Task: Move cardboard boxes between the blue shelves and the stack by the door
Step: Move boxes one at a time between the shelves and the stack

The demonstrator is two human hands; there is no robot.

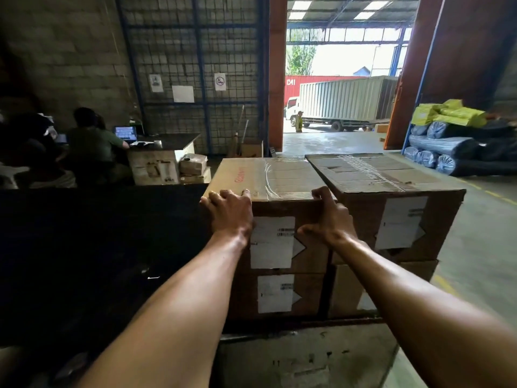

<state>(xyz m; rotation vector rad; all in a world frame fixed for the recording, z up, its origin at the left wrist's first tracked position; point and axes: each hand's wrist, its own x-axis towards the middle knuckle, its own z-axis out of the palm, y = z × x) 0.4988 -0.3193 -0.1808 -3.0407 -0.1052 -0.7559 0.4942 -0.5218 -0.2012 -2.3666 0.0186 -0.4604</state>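
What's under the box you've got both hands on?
Another cardboard box with a white label sits directly under the top box gripped by the left hand and right hand. Its support is lost in shadow.

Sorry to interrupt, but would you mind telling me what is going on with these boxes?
A person is taking hold of the top left box in the stack by the doorway. The left hand grips its near left corner. The right hand hooks over its right edge, beside the neighbouring box. It appears to rest on the lower box, not yet lifted.
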